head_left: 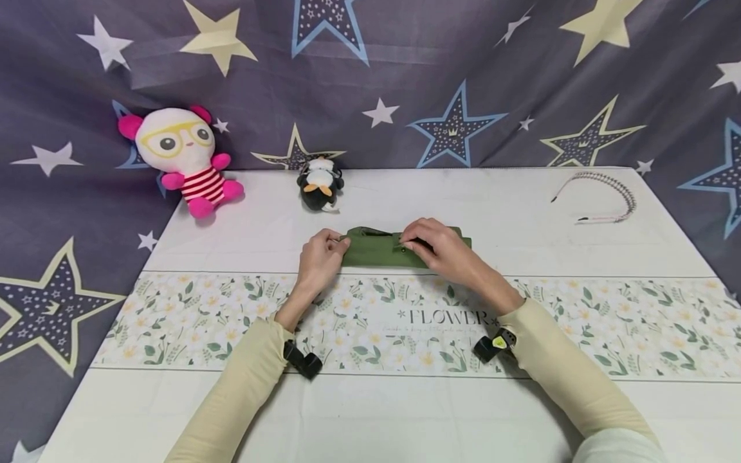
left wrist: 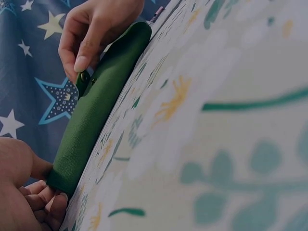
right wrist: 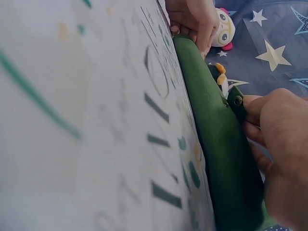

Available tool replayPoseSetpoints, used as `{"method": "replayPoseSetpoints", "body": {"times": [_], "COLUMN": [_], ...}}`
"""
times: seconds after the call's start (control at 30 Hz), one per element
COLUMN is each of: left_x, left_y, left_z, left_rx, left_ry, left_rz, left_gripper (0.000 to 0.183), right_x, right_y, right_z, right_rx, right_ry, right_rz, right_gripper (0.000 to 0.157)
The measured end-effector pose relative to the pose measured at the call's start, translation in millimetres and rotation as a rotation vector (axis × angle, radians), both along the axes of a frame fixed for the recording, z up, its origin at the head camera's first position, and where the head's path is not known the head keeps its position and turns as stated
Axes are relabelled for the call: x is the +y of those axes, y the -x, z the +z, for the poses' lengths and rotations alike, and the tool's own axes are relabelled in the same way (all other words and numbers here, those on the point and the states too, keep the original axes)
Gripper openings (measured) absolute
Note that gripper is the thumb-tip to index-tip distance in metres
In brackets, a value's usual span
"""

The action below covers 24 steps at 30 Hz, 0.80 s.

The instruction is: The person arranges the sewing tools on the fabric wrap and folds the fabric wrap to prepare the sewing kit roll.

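A long, soft green case (head_left: pixel 370 252) lies crosswise on the table just beyond the floral strip. Its left end is gripped by the left hand (head_left: pixel 321 258), thumb on top and fingers curled beneath in the left wrist view. The right hand (head_left: pixel 439 249) pinches a small green snap tab (right wrist: pixel 237 102) between thumb and fingers. In the right wrist view that tab stands lifted off the case, its metal snap showing. A second snap (left wrist: pixel 94 82) sits on the case body beside it. Along the case's far side, an opening shows in the head view.
A pink and white plush toy (head_left: pixel 184 157) and a small penguin plush (head_left: pixel 320 185) sit at the back left. A headband (head_left: pixel 628 193) lies at the back right. Behind the table hangs a star-patterned cloth (head_left: pixel 382 77). The floral strip (head_left: pixel 202 321) crosses the table.
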State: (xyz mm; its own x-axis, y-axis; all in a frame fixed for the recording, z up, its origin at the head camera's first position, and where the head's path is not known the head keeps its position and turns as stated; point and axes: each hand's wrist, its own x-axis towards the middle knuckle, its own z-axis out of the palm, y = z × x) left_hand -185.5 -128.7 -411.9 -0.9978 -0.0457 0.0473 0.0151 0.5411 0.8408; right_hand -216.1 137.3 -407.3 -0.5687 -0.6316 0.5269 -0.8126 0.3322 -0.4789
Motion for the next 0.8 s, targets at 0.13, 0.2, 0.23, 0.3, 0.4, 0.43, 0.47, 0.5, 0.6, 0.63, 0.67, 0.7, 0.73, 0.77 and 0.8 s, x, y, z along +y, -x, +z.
{"method": "replayPoseSetpoints", "body": {"times": [0.13,0.2,0.23,0.3,0.4,0.43,0.47,0.5,0.6,0.63,0.67,0.7,0.73,0.77,0.8], "left_x": [-0.2,-0.3,-0.4,-0.4,-0.4,-0.5,-0.5,-0.6,-0.5,-0.7,-0.8,-0.9,-0.9,-1.0,-1.1], "left_y": [0.1,0.4,0.7,0.9,0.9,1.0,1.0,1.1,1.6,1.6,1.5,1.6,1.4,1.5,1.4], "left_z": [0.2,0.0,0.0,0.1,0.2,0.2,0.1,0.0,-0.7,-0.8,-1.1,-1.3,-1.4,-1.6,-1.6], "left_rx": [-0.004,-0.008,-0.009,-0.013,-0.014,-0.013,-0.012,-0.010,-0.005,-0.005,-0.005,-0.006,-0.008,-0.010,-0.012], "left_ry": [0.001,0.002,0.003,0.005,0.005,0.005,0.006,0.007,0.009,0.009,0.009,0.008,0.007,0.006,0.006], "left_rz": [0.002,0.005,0.005,0.006,0.006,0.006,0.004,0.004,0.001,0.000,0.000,0.000,0.000,-0.001,-0.002], "left_gripper": [0.027,0.027,0.027,0.028,0.028,0.028,0.028,0.028,0.027,0.027,0.027,0.027,0.027,0.028,0.028], "right_x": [-0.4,-0.5,-0.5,-0.6,-0.4,-0.2,-0.1,0.2,1.6,1.8,2.1,2.3,2.5,2.6,2.7], "right_y": [0.2,0.2,0.2,0.3,0.8,1.0,1.3,1.5,2.5,2.8,2.9,3.1,3.2,3.1,3.1], "right_z": [-1.1,-1.0,-1.1,-1.1,-1.8,-2.3,-2.8,-3.5,-6.1,-6.8,-7.5,-8.1,-8.5,-8.9,-9.3], "right_rx": [0.018,0.012,0.009,0.004,-0.002,-0.008,-0.017,-0.025,-0.048,-0.057,-0.063,-0.068,-0.072,-0.076,-0.081], "right_ry": [-0.008,-0.014,-0.017,-0.021,-0.013,-0.005,0.005,0.016,0.051,0.065,0.075,0.084,0.093,0.100,0.106], "right_rz": [-0.003,-0.009,-0.015,-0.024,-0.037,-0.040,-0.042,-0.044,-0.041,-0.037,-0.030,-0.021,-0.014,-0.003,0.007], "right_gripper": [0.012,0.014,0.015,0.016,0.016,0.015,0.015,0.014,0.014,0.013,0.013,0.013,0.013,0.013,0.013]}}
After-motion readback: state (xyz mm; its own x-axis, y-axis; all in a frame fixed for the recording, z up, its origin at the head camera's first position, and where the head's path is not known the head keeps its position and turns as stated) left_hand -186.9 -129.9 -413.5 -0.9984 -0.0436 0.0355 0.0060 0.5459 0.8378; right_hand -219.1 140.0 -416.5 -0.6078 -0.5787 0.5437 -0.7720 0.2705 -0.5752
